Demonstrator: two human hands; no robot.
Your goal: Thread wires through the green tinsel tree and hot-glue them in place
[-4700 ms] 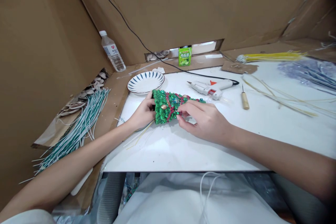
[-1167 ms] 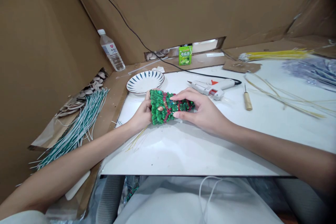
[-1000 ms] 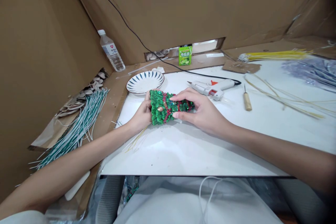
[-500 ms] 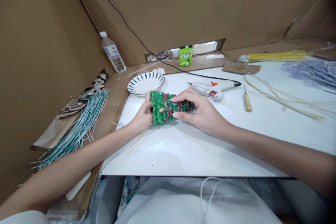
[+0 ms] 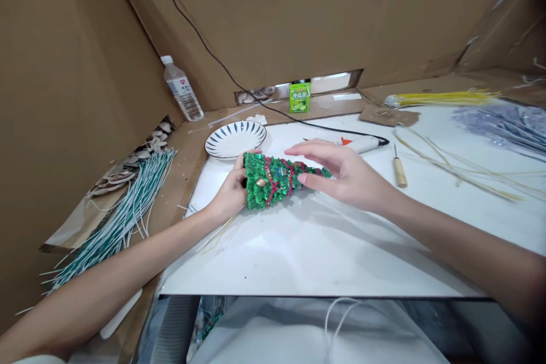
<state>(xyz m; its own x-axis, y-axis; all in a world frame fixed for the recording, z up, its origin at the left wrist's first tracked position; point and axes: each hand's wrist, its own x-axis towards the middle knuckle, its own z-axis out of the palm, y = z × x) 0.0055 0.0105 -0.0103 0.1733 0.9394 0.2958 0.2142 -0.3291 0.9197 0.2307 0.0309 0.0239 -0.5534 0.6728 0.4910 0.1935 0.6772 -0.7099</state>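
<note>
A small green Christmas tree point(image 5: 260, 190), sparkly and wound with red garland, lies on its side just above the white tabletop, its tip pointing right. At its wide base my left hand point(image 5: 234, 189) grips it, with some fingers hidden behind or inside the base. My right hand point(image 5: 336, 173) is spread over the narrow end, fingers apart. The thumb lies by the tree's side; whether it touches cannot be made out. Behind the right hand lies a white glue gun point(image 5: 365, 143), partly covered.
A striped plate point(image 5: 235, 140) stands behind the tree. An awl point(image 5: 399, 169) and yellow strands point(image 5: 460, 165) lie to the right. Green-and-white wires point(image 5: 123, 216) are at the left, below a water bottle point(image 5: 183, 90). A green packet point(image 5: 299, 97) stands near the black cable point(image 5: 230, 71).
My right hand has loosened from the tree, its fingers opening and shifting right, so more of the narrow end shows. My left hand keeps its grip on the base.
</note>
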